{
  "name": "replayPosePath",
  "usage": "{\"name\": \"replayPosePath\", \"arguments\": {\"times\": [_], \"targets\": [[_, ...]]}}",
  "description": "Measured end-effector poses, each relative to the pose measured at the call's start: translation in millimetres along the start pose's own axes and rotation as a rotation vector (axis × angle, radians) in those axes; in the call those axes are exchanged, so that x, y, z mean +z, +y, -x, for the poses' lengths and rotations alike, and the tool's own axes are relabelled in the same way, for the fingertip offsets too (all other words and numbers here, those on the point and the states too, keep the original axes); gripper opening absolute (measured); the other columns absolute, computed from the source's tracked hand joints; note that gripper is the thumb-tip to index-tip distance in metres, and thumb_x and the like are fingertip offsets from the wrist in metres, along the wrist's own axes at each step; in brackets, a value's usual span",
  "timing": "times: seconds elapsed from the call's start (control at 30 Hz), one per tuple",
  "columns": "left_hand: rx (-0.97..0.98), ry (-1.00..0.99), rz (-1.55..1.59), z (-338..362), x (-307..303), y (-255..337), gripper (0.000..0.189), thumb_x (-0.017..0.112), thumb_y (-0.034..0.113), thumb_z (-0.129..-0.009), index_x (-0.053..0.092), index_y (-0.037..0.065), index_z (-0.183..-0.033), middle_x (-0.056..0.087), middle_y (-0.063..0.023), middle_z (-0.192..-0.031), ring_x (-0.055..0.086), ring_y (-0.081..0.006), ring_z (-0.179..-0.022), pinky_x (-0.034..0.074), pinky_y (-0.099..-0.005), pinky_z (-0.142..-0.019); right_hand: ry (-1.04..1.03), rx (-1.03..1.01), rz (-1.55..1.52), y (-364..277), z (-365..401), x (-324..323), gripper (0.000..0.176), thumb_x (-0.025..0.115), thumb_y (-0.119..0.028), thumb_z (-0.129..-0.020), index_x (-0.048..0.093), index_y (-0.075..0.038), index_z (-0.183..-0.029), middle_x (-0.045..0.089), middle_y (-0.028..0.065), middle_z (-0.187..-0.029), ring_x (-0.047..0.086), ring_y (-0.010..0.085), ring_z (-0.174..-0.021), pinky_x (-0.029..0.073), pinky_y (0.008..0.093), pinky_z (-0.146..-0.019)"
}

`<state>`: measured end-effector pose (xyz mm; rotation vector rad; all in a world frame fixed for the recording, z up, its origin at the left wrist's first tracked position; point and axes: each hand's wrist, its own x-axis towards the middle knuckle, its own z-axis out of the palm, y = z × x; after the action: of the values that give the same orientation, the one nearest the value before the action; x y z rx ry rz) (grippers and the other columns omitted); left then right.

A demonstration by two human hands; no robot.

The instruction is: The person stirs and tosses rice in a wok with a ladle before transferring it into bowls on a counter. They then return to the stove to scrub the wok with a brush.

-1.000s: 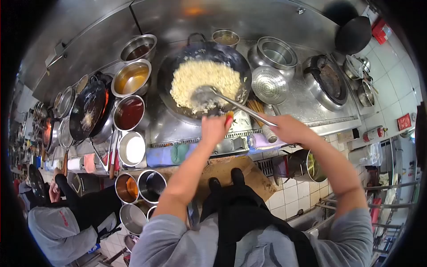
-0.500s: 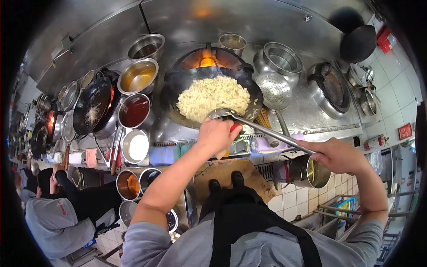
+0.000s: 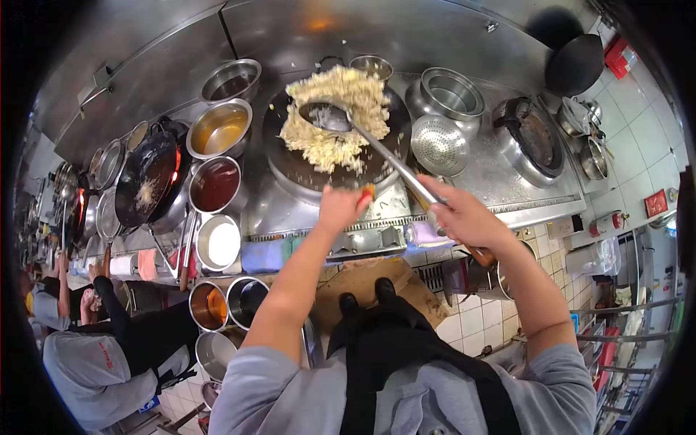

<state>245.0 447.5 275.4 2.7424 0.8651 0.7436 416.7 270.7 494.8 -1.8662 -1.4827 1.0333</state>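
Note:
My right hand (image 3: 467,214) is wrapped around the long handle of a steel ladle (image 3: 388,154), whose wooden end sticks out below the fist. The ladle's bowl is over the wok among the food. At the near edge of the large dark wok (image 3: 279,148), my left hand (image 3: 339,209) is closed on its rim, with something red and orange beside the fingers. A pale yellow heap of what looks like egg fried rice (image 3: 362,90) is blurred and spread up the wok's far side, with loose bits in the air.
Left of the wok stand pots of yellow liquid (image 3: 219,128), dark red sauce (image 3: 215,185) and something white (image 3: 218,241). A perforated skimmer (image 3: 440,145) and a steel pot (image 3: 451,94) are on the right. A co-worker (image 3: 101,370) is at lower left.
The food has been thrown up and toward the far side of the wok. The wok has settled lower, covering the flame. My right hand and the ladle have moved left and forward.

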Motion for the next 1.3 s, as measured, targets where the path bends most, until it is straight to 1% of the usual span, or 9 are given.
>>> {"name": "replayPosePath", "arguments": {"times": [0.2,0.43,0.53,0.67,0.8,0.9,0.97,1.07,1.3], "targets": [[-0.219,-0.027,-0.064,-13.9,1.9,-6.1,0.032,0.060,0.037,-0.088,0.063,0.013,-0.109,0.053,-0.0094,-0.122,0.047,-0.0279,-0.113,0.034,-0.0497,-0.087,-0.063,0.108,-0.658,-70.2,74.0,-43.8,0.062,0.048,-0.005,-0.092,0.025,-0.019,-0.148,0.049,0.0037,-0.072,0.043,0.0047,-0.047,0.038,0.0195,-0.039],[-0.528,-0.043,0.178,165.7,-24.8,65.8,0.037,0.063,0.030,-0.086,0.056,0.014,-0.118,0.052,-0.0117,-0.126,0.046,-0.0324,-0.117,0.034,-0.0544,-0.092,-0.313,0.016,-1.700,-26.5,57.5,-47.6,0.060,0.040,-0.006,-0.096,0.017,-0.020,-0.150,0.042,0.0088,-0.084,0.038,0.0042,-0.044,0.034,0.0190,-0.033],[-0.960,-0.227,0.430,277.1,5.9,78.7,0.029,0.062,0.034,-0.088,0.060,0.015,-0.109,0.060,-0.0109,-0.111,0.056,-0.0306,-0.107,0.044,-0.0475,-0.086,-0.387,0.138,-1.991,64.0,-16.6,2.9,0.037,0.041,-0.009,-0.098,0.042,-0.015,-0.135,0.047,0.0103,-0.087,0.041,0.0050,-0.049,0.032,0.0185,-0.035],[-1.238,-0.272,0.768,439.9,83.3,66.8,0.047,0.055,0.048,-0.091,0.061,0.007,-0.114,0.066,-0.0174,-0.108,0.062,-0.0317,-0.105,0.047,-0.0392,-0.089,-0.318,0.315,-1.461,172.4,-146.8,43.7,0.005,0.046,-0.011,-0.097,0.048,-0.011,-0.101,0.051,0.0041,-0.074,0.041,0.0052,-0.048,0.034,0.0201,-0.036],[-1.385,-0.443,0.703,501.8,94.3,68.8,0.048,0.056,0.049,-0.091,0.063,0.006,-0.112,0.066,-0.0176,-0.109,0.061,-0.0319,-0.107,0.045,-0.0391,-0.091,-0.203,0.340,-0.855,109.5,-206.0,-44.6,0.028,0.055,-0.015,-0.093,0.039,-0.018,-0.116,0.053,0.0061,-0.076,0.041,0.0056,-0.048,0.036,0.0219,-0.038],[-1.472,-0.381,0.713,533.0,120.4,86.6,0.044,0.056,0.044,-0.091,0.065,0.005,-0.108,0.066,-0.0190,-0.110,0.060,-0.0317,-0.109,0.045,-0.0389,-0.092,-0.067,-0.086,0.558,39.0,-189.1,-95.0,0.036,0.058,-0.013,-0.090,0.045,-0.015,-0.123,0.062,0.0149,-0.085,0.061,0.0216,-0.062,0.051,0.0346,-0.054],[-1.541,-0.343,0.721,551.1,128.8,98.9,0.042,0.056,0.042,-0.092,0.066,0.004,-0.106,0.065,-0.0199,-0.110,0.060,-0.0315,-0.110,0.044,-0.0388,-0.093,0.078,-0.383,0.894,30.4,-174.2,-117.0,0.040,0.056,-0.012,-0.089,0.046,-0.015,-0.127,0.066,0.0181,-0.093,0.067,0.0324,-0.079,0.054,0.0421,-0.067],[-1.467,-0.380,0.705,480.7,67.3,117.5,0.039,0.056,0.038,-0.091,0.065,0.003,-0.108,0.065,-0.0222,-0.109,0.060,-0.0347,-0.107,0.046,-0.0408,-0.090,0.121,-0.038,1.242,10.3,-150.4,-97.7,0.039,0.051,-0.011,-0.089,0.047,-0.012,-0.127,0.067,0.0194,-0.096,0.067,0.0351,-0.086,0.054,0.0460,-0.068],[-0.837,-0.183,0.284,225.5,2.6,55.0,0.020,0.058,0.028,-0.089,0.065,0.010,-0.095,0.065,-0.0145,-0.094,0.061,-0.0361,-0.093,0.048,-0.0462,-0.079,-0.131,-0.047,0.578,94.0,-176.6,86.4,0.048,0.053,-0.015,-0.086,0.040,0.010,-0.125,0.064,0.0274,-0.097,0.066,0.0348,-0.087,0.051,0.0451,-0.077]]}}
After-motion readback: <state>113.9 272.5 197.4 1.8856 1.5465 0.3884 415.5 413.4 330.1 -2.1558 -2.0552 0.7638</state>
